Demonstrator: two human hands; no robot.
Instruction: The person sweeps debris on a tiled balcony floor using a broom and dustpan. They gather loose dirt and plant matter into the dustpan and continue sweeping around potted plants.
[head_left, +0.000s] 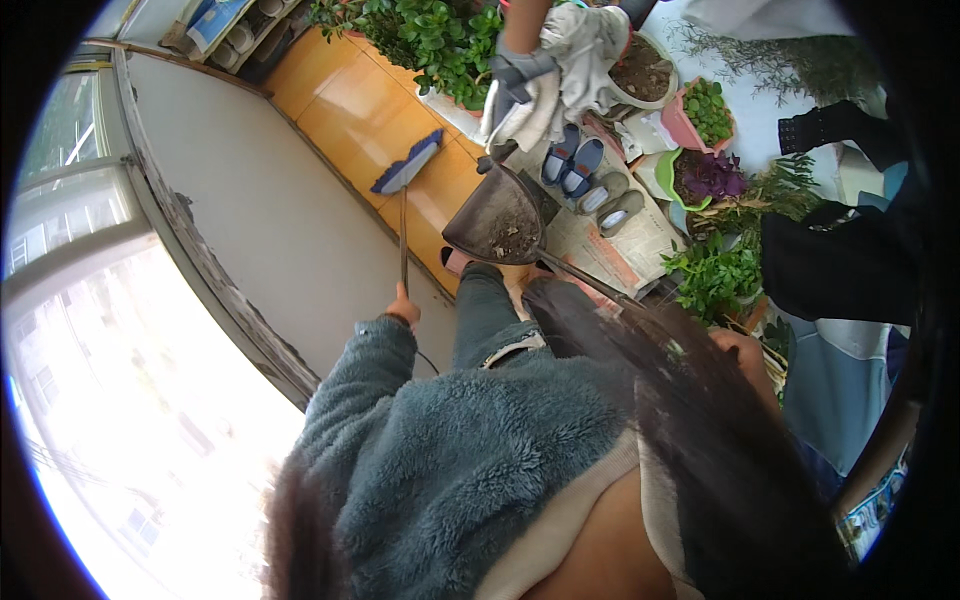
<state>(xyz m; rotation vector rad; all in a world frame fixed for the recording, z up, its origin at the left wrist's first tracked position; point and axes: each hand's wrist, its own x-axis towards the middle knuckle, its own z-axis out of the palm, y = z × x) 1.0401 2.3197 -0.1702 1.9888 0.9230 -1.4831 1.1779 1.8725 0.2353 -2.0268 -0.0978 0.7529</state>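
My left hand is closed around the upper handle of a broom. Its blue-edged bristle head lies on the tiled floor, away from my feet. On the other side, my right hand is partly covered by dark hair and is beside the end of a long dustpan handle; its fingers are mostly hidden, so its hold cannot be made out. The dark dustpan holds dirt and small debris, and its pan is in front of my legs, beside the newspapers.
Blue shoes and olive shoes stand on newspapers. Leafy plants and several pots, including a pink pot, surround them. Another person's arm reaches in beside grey and white cloths. A low wall runs along the left.
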